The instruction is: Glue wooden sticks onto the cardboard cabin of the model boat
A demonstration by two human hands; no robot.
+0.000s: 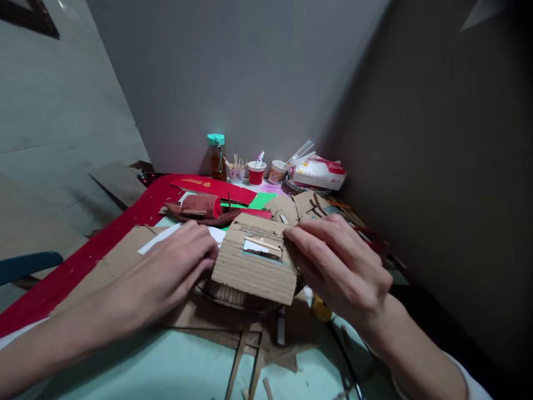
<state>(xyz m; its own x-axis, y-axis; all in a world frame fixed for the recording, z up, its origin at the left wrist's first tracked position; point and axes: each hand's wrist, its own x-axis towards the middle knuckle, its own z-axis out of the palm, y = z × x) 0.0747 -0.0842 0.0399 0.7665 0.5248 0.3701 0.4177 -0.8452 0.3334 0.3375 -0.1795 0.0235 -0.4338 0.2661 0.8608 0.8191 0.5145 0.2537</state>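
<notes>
A corrugated cardboard model [258, 280] with a curved, ribbed underside stands in front of me. Its sloping top panel has a rectangular cut-out with a thin wooden strip across it. My left hand [183, 258] is closed at the model's left side, the fingertips partly hidden behind it. At the panel's upper right edge, my right hand [337, 258] pinches the cardboard between thumb and fingers; its other fingers are curled out of sight. Beyond the panel lies a brown model boat [200, 208] with a red-ended rounded cover.
Behind stand a teal-lidded bottle [216, 158], a cup of sticks [237, 175], a red cup [256, 175], a patterned cup [277, 172] and a tissue pack [320, 172]. Cardboard strips [237, 361] lie in front. A yellow-ended tool with a black cord [321, 308] sits below my right hand.
</notes>
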